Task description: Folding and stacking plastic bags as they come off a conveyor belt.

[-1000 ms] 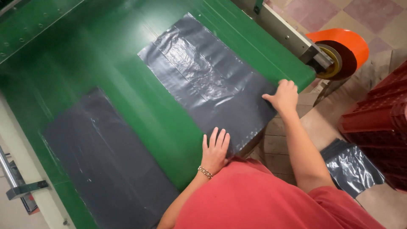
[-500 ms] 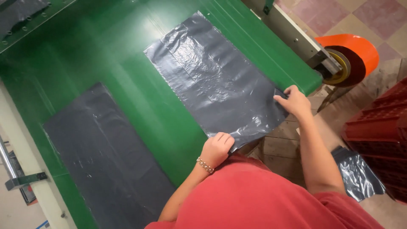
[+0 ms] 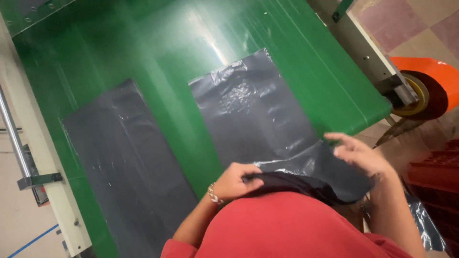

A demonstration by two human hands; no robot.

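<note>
A dark grey plastic bag [image 3: 258, 114] lies flat on the green conveyor belt [image 3: 158, 62], its near end lifted off the belt edge. My left hand [image 3: 234, 180], with a bracelet at the wrist, is shut on the bunched near-left corner of that bag. My right hand [image 3: 358, 155] grips the near-right edge, fingers curled over the plastic. A second dark grey bag [image 3: 124, 167] lies flat on the belt to the left, untouched. My red shirt hides the bag's lowest part.
An orange roll [image 3: 425, 88] sits on a spindle at the belt's right end. A cream metal frame [image 3: 33, 157] runs along the left side. Red crates [image 3: 435, 177] stand at right, with more grey plastic [image 3: 425, 224] on the floor.
Both hands went from resting flat on the bag's near edge to gripping it. The near end is now lifted and pulled toward my body.
</note>
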